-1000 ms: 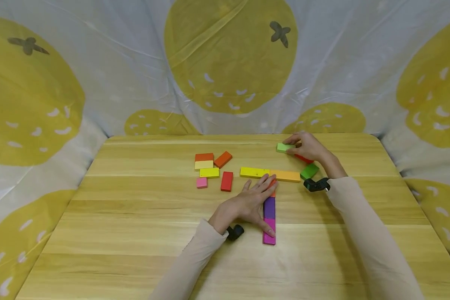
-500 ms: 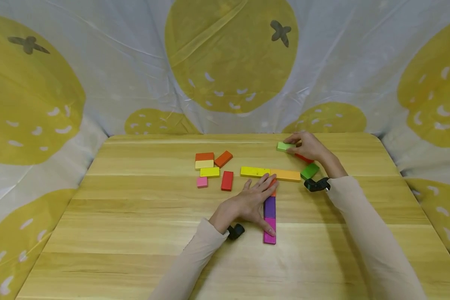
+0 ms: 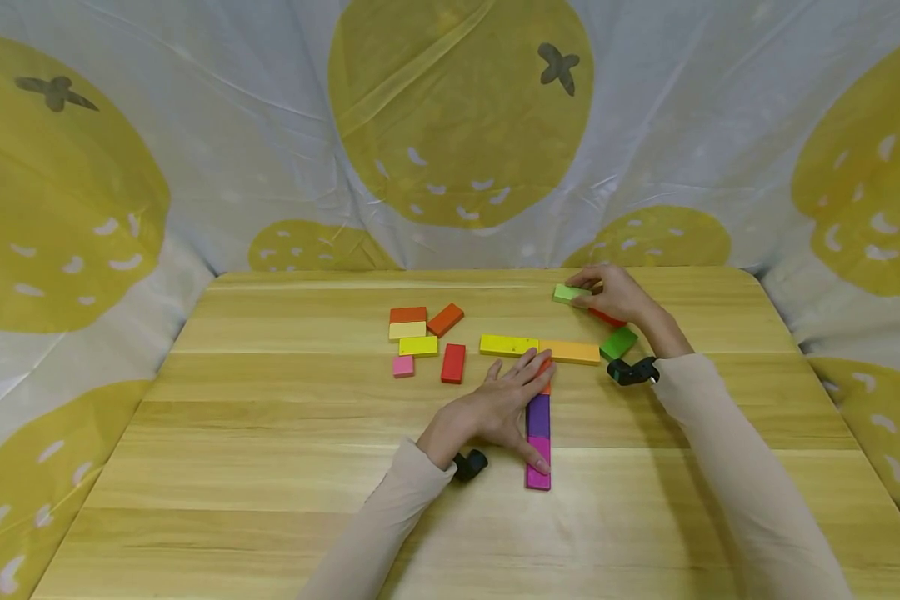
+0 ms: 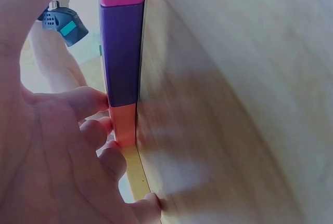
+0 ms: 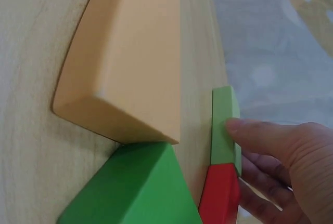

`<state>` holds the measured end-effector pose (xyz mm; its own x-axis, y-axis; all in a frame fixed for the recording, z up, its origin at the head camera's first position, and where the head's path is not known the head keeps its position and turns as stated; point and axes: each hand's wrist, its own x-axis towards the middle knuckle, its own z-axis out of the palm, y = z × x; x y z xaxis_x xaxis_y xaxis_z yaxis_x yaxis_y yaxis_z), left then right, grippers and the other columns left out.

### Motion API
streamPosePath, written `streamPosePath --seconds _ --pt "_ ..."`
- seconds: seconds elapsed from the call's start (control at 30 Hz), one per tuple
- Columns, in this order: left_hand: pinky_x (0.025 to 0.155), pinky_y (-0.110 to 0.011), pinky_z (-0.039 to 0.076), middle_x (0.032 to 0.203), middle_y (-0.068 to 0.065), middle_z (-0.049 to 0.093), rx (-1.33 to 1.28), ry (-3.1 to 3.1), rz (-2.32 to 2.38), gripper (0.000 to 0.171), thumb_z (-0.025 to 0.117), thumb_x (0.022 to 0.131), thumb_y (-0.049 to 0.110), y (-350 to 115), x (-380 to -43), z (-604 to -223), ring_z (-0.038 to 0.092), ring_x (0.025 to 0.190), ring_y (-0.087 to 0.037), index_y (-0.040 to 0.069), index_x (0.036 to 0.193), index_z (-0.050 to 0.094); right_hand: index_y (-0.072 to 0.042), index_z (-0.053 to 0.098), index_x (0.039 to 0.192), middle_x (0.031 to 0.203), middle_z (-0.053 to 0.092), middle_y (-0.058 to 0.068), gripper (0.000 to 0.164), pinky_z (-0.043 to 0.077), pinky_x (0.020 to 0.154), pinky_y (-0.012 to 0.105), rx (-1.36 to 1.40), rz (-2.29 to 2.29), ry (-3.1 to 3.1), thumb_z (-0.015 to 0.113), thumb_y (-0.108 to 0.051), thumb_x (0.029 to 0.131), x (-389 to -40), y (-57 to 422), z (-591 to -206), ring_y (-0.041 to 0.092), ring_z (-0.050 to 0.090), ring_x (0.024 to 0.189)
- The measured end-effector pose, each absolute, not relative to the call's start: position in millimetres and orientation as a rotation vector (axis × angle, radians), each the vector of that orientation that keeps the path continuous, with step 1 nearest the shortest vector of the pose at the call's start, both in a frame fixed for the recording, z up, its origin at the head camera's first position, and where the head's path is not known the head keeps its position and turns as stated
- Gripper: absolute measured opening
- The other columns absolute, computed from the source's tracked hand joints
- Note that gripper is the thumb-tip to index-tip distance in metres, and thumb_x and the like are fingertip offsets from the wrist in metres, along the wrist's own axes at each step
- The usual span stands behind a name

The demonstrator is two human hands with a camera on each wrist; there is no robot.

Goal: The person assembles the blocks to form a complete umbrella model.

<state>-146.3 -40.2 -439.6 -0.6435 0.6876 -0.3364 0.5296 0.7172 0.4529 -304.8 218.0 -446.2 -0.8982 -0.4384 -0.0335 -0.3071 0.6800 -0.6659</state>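
I am pinching the light green block (image 3: pixel 565 293) in my right hand (image 3: pixel 617 293), thumb resting on its near side and fingers on its far side, so this grip is narrow and holding. The block is lying by the far edge of the surface (image 3: pixel 270 500), showing leftward from the grip, its long axis running roughly left to right. A red block (image 5: pixel 220 195) is meeting its right end, partly hidden from the head view under the hand.

I am judging the relation with the light orange bar (image 3: pixel 570 353) to be the one that counts: the bar is lying on my side of the light green block, apart from it and nearly parallel. A green block (image 3: pixel 618 342) is sitting askew at the bar's right end.

My right hand is clearly the nearer. My left hand (image 3: pixel 491 410) is lying spread wide, clasping nothing, its thumb resting on the magenta block (image 3: pixel 538 482) and its fingers reaching the orange-red block (image 4: pixel 125 125), in a column running crosswise to the light green block's axis.
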Motion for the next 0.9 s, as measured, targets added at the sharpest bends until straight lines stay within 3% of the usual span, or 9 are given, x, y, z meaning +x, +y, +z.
streamPosePath --seconds 0.6,0.9 --pt "0.131 -0.057 -0.004 0.176 0.004 -0.015 0.928 2.434 0.430 0.138 0.086 0.070 0.067 -40.7 -146.9 -441.7 -0.017 0.162 -0.017 0.019 0.168 0.002 0.006 0.068 0.128 0.122 0.066 0.028 0.031 0.053 0.102 0.056 -0.611 -1.000 2.719 0.067 -0.007 0.100 -304.3 217.5 -448.7 0.040 0.064 0.112" --pt "0.131 -0.057 -0.004 0.176 0.004 -0.015 0.920 2.438 0.426 0.138 0.087 0.070 0.067 -40.3 -148.1 -441.5 -0.018 0.162 -0.016 0.019 0.168 0.002 0.006 0.067 0.131 0.129 0.063 0.028 0.033 0.052 0.105 0.056 -0.588 -1.009 2.700 0.066 -0.005 0.100 -306.2 219.1 -448.5 0.041 0.062 0.119"
